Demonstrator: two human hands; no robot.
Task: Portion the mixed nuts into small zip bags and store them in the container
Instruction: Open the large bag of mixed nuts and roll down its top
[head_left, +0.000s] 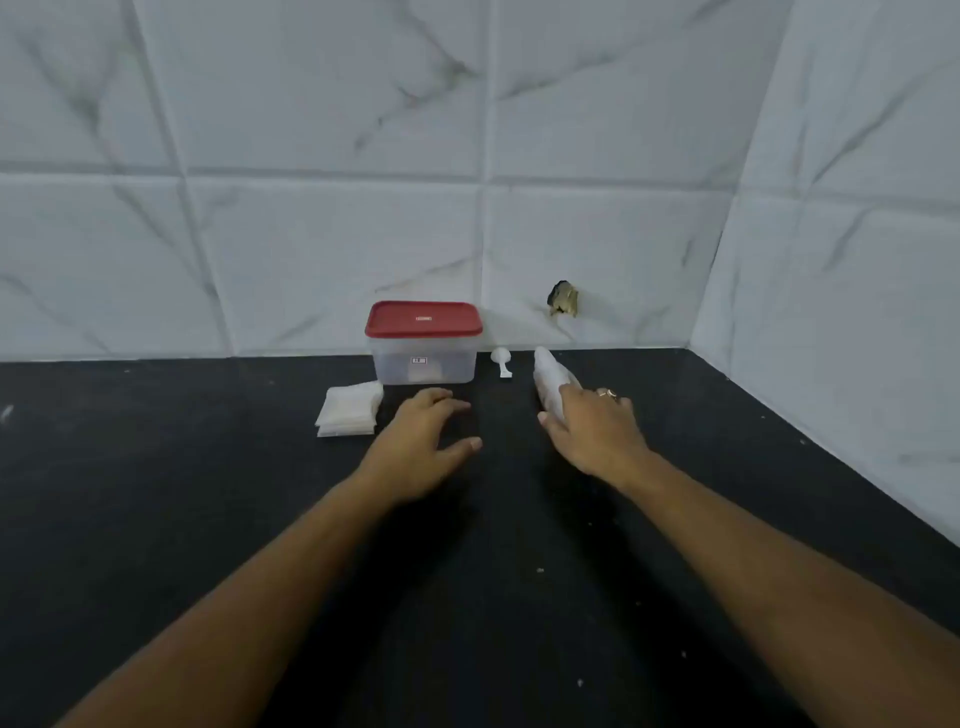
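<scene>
Nut bag (549, 379) lies on the dark surface (208, 493), its near end wrapped by the fingers of my right hand (592, 431). Left hand (421, 441) fingers are spread, holding nothing, before the lidded container (423, 358). Lifted by one end, the bag could sag and spill nuts.

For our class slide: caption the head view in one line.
Right hand holds a plastic bag; left hand open near the red-lidded container.

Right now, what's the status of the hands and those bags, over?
Left hand open above the counter. Right hand grips the large bag. Container lid on, small bags stacked beside it. Nothing blocking.
</scene>
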